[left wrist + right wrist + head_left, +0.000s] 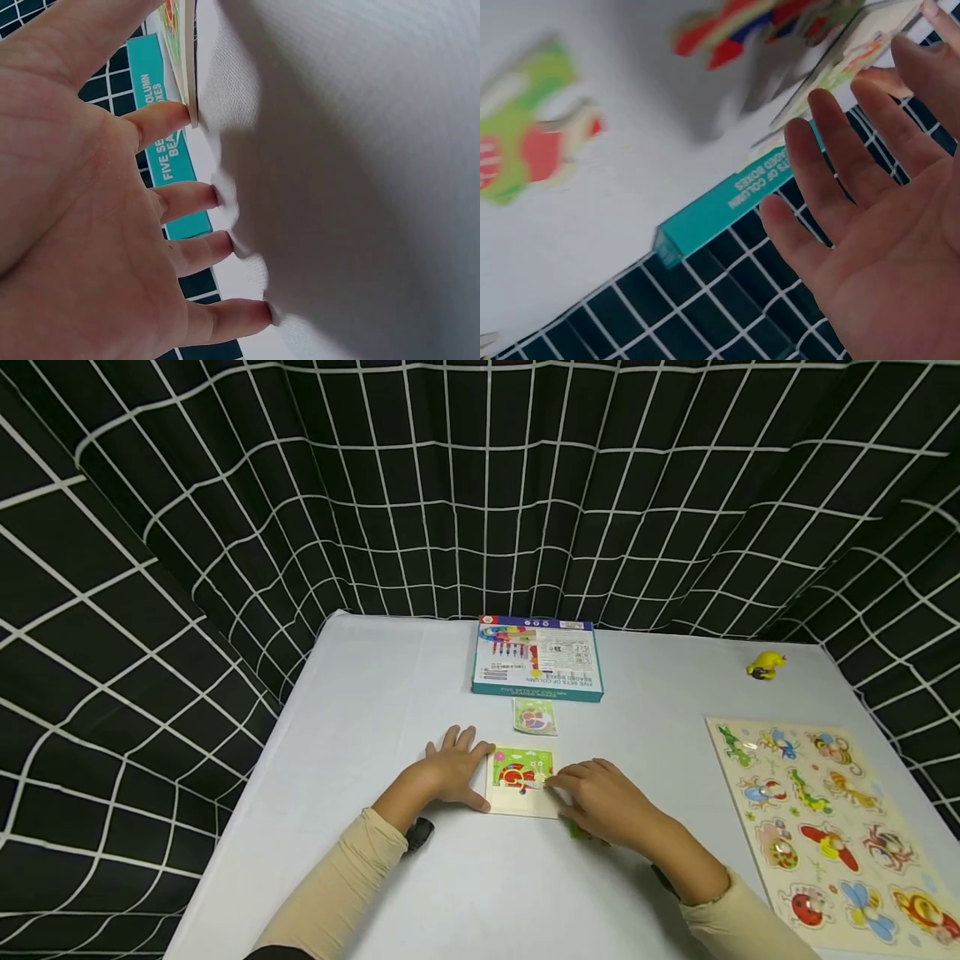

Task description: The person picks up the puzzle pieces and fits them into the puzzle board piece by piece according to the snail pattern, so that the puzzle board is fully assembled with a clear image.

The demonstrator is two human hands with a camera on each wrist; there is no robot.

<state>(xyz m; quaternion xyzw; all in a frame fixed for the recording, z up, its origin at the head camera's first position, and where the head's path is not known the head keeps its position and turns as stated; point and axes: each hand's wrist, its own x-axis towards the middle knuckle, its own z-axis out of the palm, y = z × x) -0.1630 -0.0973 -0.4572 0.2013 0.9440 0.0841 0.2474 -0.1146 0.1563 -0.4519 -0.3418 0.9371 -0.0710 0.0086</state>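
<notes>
A small wooden puzzle board (pixel 517 803) with a snail picture on a green ground lies between the two hands. My left hand (pixel 450 774) is spread on the table at its left edge, thumb and index fingertips against the board. At the board's right side, my right hand (pixel 611 802) reaches over with its index fingertip on the picture. Its fingers look nearly straight in the right wrist view. A green puzzle piece (pixel 577 831) shows partly under that hand. The right wrist view also has a green and red piece (pixel 532 142) and a blurred red and blue piece (pixel 735 30).
Behind the board lie a small picture card (pixel 535 717) and a teal-edged box (pixel 536 658). A large insect puzzle board (pixel 825 827) covers the table's right side. A yellow toy figure (pixel 767 664) stands at the back right. Gridded black cloth (pixel 465 493) hangs around the table.
</notes>
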